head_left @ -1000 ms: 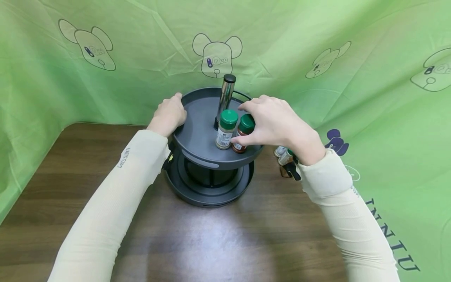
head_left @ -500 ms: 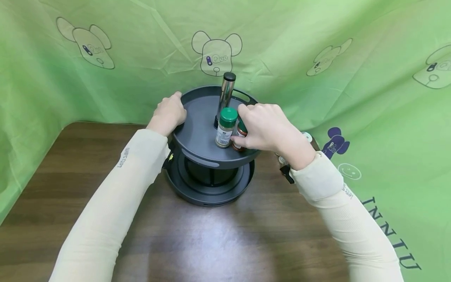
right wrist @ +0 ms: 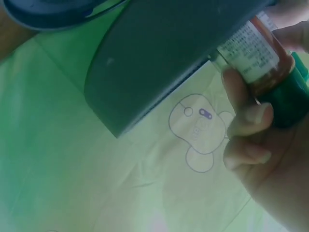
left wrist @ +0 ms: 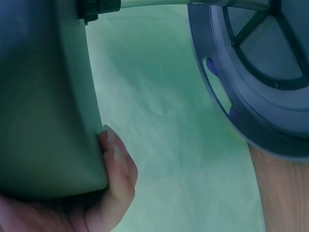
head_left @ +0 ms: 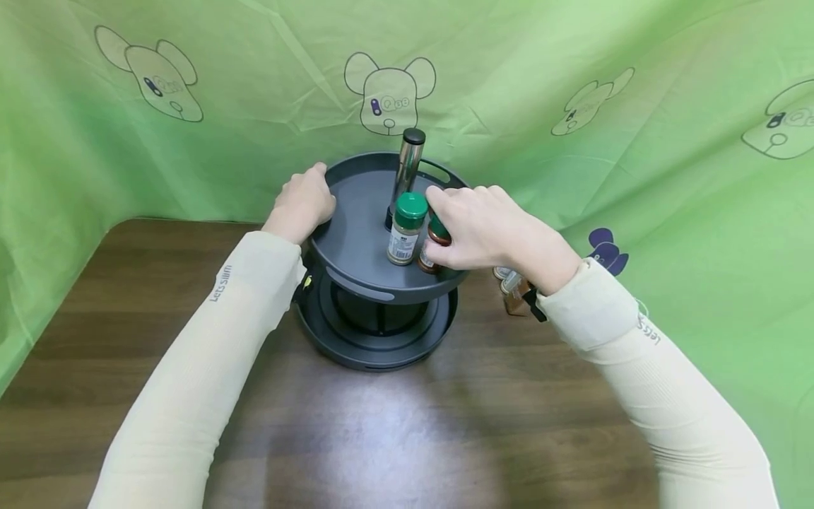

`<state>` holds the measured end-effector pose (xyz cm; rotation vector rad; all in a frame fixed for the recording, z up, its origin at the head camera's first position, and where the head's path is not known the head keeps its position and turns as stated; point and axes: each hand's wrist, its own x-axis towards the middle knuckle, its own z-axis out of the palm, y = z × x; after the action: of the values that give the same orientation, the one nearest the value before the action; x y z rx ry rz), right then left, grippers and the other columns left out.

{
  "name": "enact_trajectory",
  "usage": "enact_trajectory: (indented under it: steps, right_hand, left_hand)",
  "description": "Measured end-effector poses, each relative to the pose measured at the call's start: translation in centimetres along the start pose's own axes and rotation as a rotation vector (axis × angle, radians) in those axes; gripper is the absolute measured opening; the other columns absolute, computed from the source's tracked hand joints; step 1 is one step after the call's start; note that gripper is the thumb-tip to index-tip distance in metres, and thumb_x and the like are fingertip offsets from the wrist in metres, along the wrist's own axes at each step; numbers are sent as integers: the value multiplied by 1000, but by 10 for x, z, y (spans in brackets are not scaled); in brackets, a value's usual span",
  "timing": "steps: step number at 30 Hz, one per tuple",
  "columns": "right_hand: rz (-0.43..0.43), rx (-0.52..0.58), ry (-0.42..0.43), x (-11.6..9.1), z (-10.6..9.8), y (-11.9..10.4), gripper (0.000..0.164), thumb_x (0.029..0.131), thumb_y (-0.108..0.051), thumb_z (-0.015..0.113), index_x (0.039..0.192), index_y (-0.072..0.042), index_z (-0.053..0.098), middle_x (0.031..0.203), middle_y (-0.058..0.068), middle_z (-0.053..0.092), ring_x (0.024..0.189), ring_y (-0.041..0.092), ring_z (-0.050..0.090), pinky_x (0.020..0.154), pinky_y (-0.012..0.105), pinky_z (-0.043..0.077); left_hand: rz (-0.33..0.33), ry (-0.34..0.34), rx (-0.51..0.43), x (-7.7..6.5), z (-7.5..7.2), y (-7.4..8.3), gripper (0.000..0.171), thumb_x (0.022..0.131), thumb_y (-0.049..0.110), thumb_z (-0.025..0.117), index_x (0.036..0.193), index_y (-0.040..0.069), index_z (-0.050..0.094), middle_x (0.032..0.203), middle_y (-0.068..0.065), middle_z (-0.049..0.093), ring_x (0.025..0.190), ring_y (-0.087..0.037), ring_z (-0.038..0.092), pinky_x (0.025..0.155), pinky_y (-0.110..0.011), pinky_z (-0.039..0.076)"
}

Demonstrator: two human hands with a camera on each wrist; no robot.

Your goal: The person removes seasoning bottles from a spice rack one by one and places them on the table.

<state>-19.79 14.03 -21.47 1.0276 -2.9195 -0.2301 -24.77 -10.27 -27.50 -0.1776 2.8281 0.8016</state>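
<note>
A dark grey two-tier round turntable rack [head_left: 356, 212] stands on the table. My left hand [head_left: 302, 205] grips the left rim of its upper tray; in the left wrist view the fingers [left wrist: 120, 179] curl over the edge. My right hand [head_left: 480, 226] holds a spice jar with reddish-brown contents [right wrist: 263, 60] and a green cap, at the tray's right side; the palm hides part of it in the head view. Just left of it, a second green-capped spice jar [head_left: 403, 244] with pale contents stands upright. Behind them rises a shiny metal cylinder with a black top [head_left: 407, 166].
The rack's lower tray [head_left: 378, 364] shows below the upper one. On the table at right, partly behind my right forearm, lie several more small jars [head_left: 511, 281]. A green cloth [head_left: 254, 106] with mouse drawings hangs around the back and right of the wooden table [head_left: 381, 445].
My right hand has closed in around the reddish-brown jar, and its fingers now cover most of the green cap. The left hand keeps its hold on the rim.
</note>
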Motion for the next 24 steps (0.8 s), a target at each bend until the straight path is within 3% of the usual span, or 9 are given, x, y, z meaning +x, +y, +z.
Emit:
enact_trajectory:
  steps: [9, 17, 24]
  right_hand:
    - [-40, 45, -86, 3, -9, 5, 28, 87, -35, 57, 95, -11, 46, 76, 1, 48, 61, 21, 50, 48, 31, 34]
    - [-23, 195, -201, 5, -21, 14, 23, 93, -35, 60, 105, -15, 55, 81, 3, 58, 66, 19, 52, 59, 31, 41]
    - [-7, 248, -124, -5, -36, 30, 23, 94, -33, 60, 105, -13, 58, 81, 6, 59, 66, 18, 51, 60, 31, 41]
  left_hand:
    - [18, 4, -18, -2, -2, 0, 59, 100, 15, 36, 157, 16, 20, 149, -27, 42, 131, -45, 47, 104, -55, 44]
    - [13, 7, -17, -3, -1, -2, 60, 100, 15, 36, 157, 15, 20, 149, -26, 42, 132, -45, 47, 105, -55, 43]
    - [12, 5, -11, -3, -1, -1, 60, 99, 14, 36, 157, 15, 21, 150, -26, 42, 132, -45, 46, 105, -55, 44]
